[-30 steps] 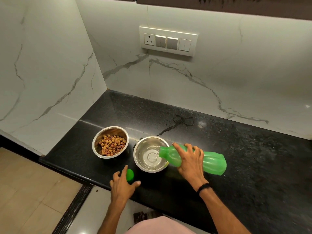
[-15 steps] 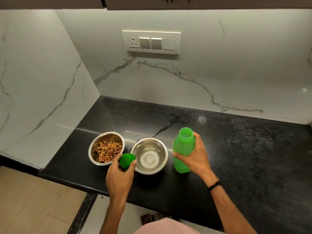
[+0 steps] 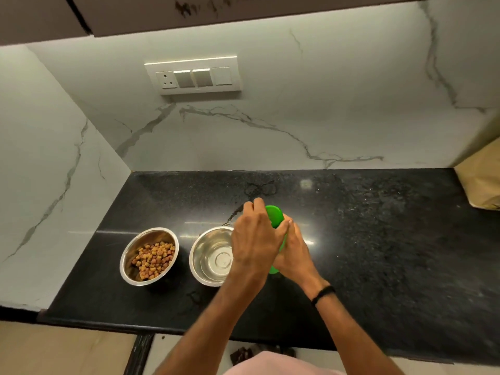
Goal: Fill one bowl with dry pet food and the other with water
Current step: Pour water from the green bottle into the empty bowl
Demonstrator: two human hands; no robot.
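Two steel bowls stand side by side on the black counter [image 3: 378, 239]. The left bowl [image 3: 127, 262] holds brown dry pet food [image 3: 154, 259]. The right bowl [image 3: 198, 257] holds clear water and is partly covered by my left arm. Just right of it a green bottle [image 3: 274, 269] stands upright. My right hand [image 3: 293, 253] grips the bottle's body. My left hand [image 3: 255, 239] is closed over the green cap [image 3: 274, 215] on top of the bottle. Most of the bottle is hidden by both hands.
Marble walls close off the counter at the back and the left. A white switch panel [image 3: 193, 75] is on the back wall. A tan bag [image 3: 484, 180] sits at the counter's far right. The counter's front edge runs just before my arms.
The bottle went from tipped over the right bowl to standing upright beside it. My left hand carried the green cap from the counter's front edge up onto the bottle's mouth.
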